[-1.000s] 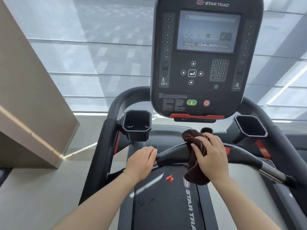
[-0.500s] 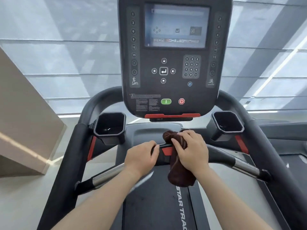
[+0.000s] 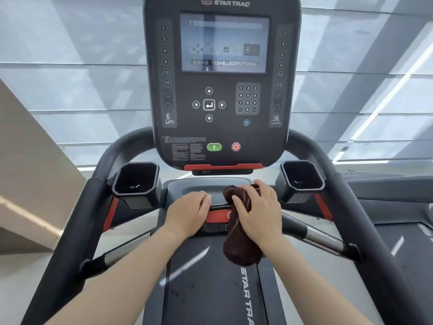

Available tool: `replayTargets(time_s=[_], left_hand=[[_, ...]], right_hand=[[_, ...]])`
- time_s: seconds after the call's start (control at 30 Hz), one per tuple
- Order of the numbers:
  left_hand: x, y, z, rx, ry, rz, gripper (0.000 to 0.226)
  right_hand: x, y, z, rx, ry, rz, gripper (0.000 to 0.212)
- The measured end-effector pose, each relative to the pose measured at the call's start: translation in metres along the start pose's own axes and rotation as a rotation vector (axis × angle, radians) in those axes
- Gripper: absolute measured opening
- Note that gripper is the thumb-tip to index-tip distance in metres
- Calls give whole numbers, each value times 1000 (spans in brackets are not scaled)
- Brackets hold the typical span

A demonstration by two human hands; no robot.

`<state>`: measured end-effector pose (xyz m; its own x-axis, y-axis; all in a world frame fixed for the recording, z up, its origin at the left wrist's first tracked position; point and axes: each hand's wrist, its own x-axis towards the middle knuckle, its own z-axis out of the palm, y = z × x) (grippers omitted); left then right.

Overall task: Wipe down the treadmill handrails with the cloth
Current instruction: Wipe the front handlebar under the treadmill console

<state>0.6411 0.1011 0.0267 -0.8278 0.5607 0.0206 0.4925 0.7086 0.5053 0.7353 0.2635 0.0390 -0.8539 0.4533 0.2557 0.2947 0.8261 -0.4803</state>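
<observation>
A dark brown cloth (image 3: 239, 247) is draped over the middle of the treadmill's front handlebar (image 3: 314, 235), its lower part hanging down toward the belt. My right hand (image 3: 257, 212) presses the cloth against the bar just right of the red centre panel (image 3: 216, 216). My left hand (image 3: 189, 212) is curled over the same bar just left of that panel, with no cloth in it. The black side handrails (image 3: 77, 231) (image 3: 365, 219) run down on both sides, untouched.
The Star Trac console (image 3: 222, 90) stands straight ahead above the bar, with cup holders (image 3: 137, 181) (image 3: 302, 178) on either side. The belt (image 3: 206, 289) runs below my arms. A beige wall block (image 3: 28, 172) stands at the left; windows lie behind.
My view has swung left so the console is centred. Both hands slid along the bar toward its centre; the cloth now sits beside the red panel.
</observation>
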Motion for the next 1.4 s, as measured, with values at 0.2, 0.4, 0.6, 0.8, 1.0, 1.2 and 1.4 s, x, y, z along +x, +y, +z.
replayTargets(time_s=[0.2,0.4,0.6,0.8,1.0,1.2,1.4], left_hand=[[2,-2,11,123,69,33,41],[1,-3,13,146,81,20,43],[6,5,8,127,34,16,43],[17,26,18,123,30,9,43],[19,25,21,209,56,1,46],[19,30,20,178,33,54,41],[17,53,36,257,86,104,47]], right_hand=[[-25,6,10,-119,-4,-159,65],[-15,13,4,-24,1,-227,47],[-11,47,-24,189,102,-94,33],[3,62,-51,110,161,-79,35],[-10,37,-12,78,81,-100,31],[-23,82,-22,178,192,-52,28],[-25,73,-13,202,276,-15,26]])
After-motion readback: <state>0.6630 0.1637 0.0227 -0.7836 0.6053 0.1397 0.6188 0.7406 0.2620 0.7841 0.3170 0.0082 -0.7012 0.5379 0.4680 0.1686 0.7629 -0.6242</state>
